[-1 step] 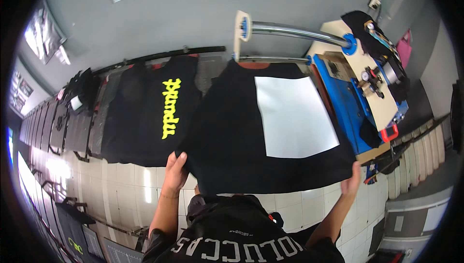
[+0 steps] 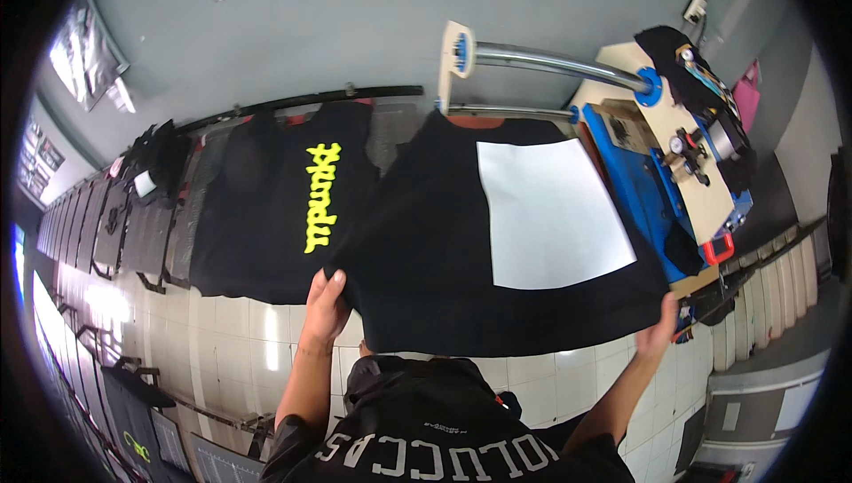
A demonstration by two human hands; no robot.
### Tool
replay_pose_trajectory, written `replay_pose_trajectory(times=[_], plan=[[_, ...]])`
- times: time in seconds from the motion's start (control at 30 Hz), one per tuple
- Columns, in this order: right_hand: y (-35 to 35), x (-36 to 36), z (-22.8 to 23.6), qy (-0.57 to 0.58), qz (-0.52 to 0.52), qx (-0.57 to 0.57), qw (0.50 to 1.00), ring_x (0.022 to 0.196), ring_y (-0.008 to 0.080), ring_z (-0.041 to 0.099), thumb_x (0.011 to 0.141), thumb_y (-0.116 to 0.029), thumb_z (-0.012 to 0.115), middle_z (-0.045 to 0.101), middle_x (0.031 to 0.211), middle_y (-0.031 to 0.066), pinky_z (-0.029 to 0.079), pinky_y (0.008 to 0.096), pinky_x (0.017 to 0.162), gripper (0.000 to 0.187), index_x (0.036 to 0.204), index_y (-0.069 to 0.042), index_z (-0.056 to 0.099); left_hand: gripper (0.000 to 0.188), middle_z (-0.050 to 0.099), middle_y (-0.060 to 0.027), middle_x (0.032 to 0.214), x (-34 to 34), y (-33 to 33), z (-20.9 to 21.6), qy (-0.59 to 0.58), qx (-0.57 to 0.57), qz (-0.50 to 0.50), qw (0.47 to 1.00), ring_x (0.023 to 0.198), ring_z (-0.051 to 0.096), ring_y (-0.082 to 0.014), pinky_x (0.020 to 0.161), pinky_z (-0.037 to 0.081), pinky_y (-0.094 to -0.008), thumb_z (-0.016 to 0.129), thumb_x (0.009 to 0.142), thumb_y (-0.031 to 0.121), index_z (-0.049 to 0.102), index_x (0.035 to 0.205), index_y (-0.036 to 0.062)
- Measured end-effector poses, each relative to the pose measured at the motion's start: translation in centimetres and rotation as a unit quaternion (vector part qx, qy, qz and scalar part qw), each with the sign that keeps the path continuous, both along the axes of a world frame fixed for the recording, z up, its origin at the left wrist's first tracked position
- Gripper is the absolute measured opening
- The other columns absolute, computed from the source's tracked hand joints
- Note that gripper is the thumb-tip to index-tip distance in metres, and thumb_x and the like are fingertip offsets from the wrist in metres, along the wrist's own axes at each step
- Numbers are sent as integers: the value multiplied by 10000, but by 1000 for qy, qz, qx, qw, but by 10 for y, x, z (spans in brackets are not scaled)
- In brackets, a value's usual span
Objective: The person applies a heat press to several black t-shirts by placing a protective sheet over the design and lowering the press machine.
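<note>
A black T-shirt (image 2: 426,243) is spread before me, its hem towards my body and its upper part lying over the bench. My left hand (image 2: 327,307) pinches the left corner of the hem, the thumb on top. At the opposite corner my right hand (image 2: 658,328) grips the fabric, its fingers partly behind the cloth. A blank white sheet (image 2: 555,217) lies on the right part of the shirt, slightly tilted. To the left, another black shirt (image 2: 253,208) with raised-looking yellow lettering (image 2: 322,199) lies flat, partly overlapped by the first one's side.
At the back right stands a blue and cream machine (image 2: 635,190) with a metal roller (image 2: 559,61) and a gauge (image 2: 679,144). A dark rail (image 2: 284,103) runs along the grey wall. Dark boards (image 2: 146,239) line the left. White floor tiles (image 2: 240,332) show below.
Both hands still hold the hem. The shirt's right corner and my right hand have shifted slightly to the right; the whole view has also moved a little.
</note>
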State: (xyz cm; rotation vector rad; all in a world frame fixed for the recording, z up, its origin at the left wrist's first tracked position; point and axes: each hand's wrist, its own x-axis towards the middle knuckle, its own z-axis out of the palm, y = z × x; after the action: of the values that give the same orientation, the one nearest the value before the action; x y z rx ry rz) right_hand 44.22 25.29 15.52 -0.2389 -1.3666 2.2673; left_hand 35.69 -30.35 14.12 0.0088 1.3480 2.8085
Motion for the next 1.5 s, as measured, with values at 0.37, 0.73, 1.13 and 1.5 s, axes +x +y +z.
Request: replay_pose_trajectory(times=[0.37, 0.73, 1.13, 1.5], plan=[[-205, -196, 311, 283, 37, 22, 958, 1011, 245, 635, 893, -154, 664, 686, 1055, 117, 460, 370, 959, 237, 1073, 1, 646, 357, 679, -75, 993, -83, -241, 216, 131, -62, 292, 945, 854, 658, -159, 759, 547, -311, 595, 960, 338, 638, 1080, 5], [-425, -460, 191, 46, 77, 123, 988, 825, 158, 569, 859, -162, 681, 602, 908, 26, 467, 331, 764, 142, 947, -96, 591, 447, 644, -151, 1143, -258, -506, 146, -43, -262, 232, 936, 1001, 617, -227, 917, 472, -348, 574, 955, 340, 584, 1193, -38], [-466, -323, 241, 261, 117, 100, 953, 994, 164, 579, 915, -116, 644, 635, 1021, 49, 426, 340, 914, 108, 991, -43, 622, 361, 671, -82, 1039, -170, -516, 199, 81, -168, 325, 927, 878, 655, -164, 764, 543, -276, 609, 958, 305, 601, 1169, 13], [-494, -127, -25, -98, 125, 32, 987, 1010, 158, 587, 846, -42, 686, 567, 1198, 88, 482, 285, 891, 517, 1302, 10, 447, 299, 694, -49, 880, -22, -539, -26, -160, -283, 175, 929, 726, 651, -114, 667, 513, -235, 592, 970, 307, 654, 995, 16]])
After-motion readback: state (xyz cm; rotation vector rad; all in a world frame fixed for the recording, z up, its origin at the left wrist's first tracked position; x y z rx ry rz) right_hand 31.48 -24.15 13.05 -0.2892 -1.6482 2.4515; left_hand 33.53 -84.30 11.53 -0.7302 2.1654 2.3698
